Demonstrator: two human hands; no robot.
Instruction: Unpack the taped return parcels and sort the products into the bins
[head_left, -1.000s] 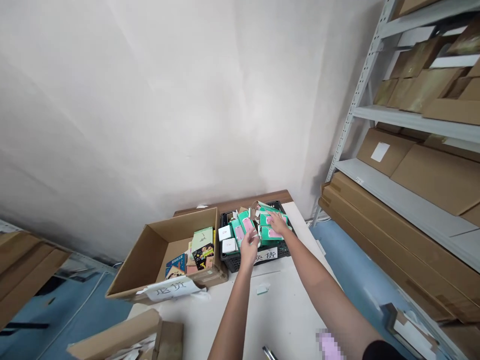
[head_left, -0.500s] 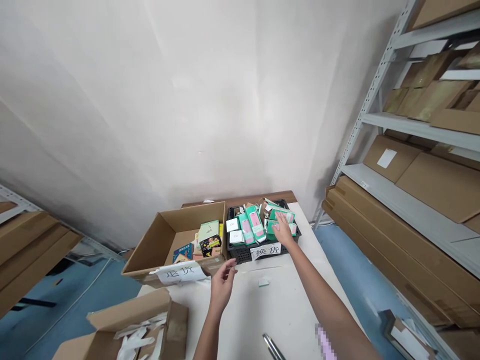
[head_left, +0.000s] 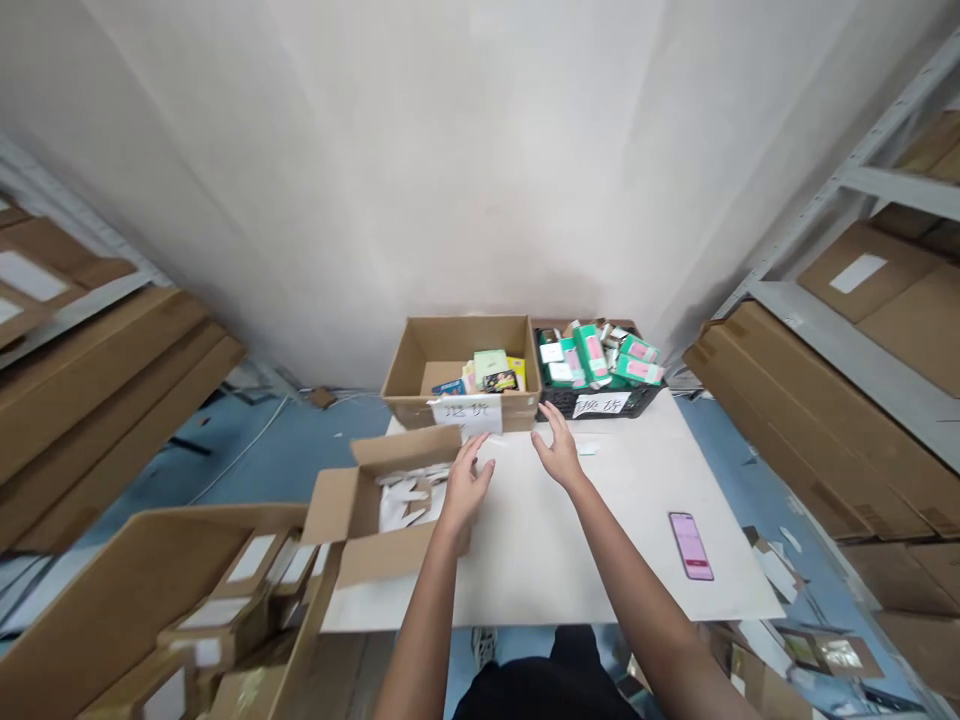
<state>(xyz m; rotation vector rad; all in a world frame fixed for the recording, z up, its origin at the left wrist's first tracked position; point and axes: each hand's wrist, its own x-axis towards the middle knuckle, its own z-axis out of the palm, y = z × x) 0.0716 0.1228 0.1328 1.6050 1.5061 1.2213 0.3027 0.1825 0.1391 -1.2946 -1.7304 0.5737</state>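
My left hand hovers with fingers apart at the right side of a small open cardboard box. Crumpled white material lies inside that box. Over the table, my right hand is spread and holds nothing. It is just in front of a larger open carton and a black plastic crate. Small booklets or boxes lie in the carton, under a white paper label. Several green and pink boxes fill the crate, which also bears a paper sign.
A phone with a lit pink screen lies at the table's right. A small pale piece sits before the crate. At lower left stands a big carton of parcels. Shelves with long cartons flank the table.
My right hand has left the green boxes in the crate and come back over the table, empty. My left hand is now beside the small box. The view has swung left and down.
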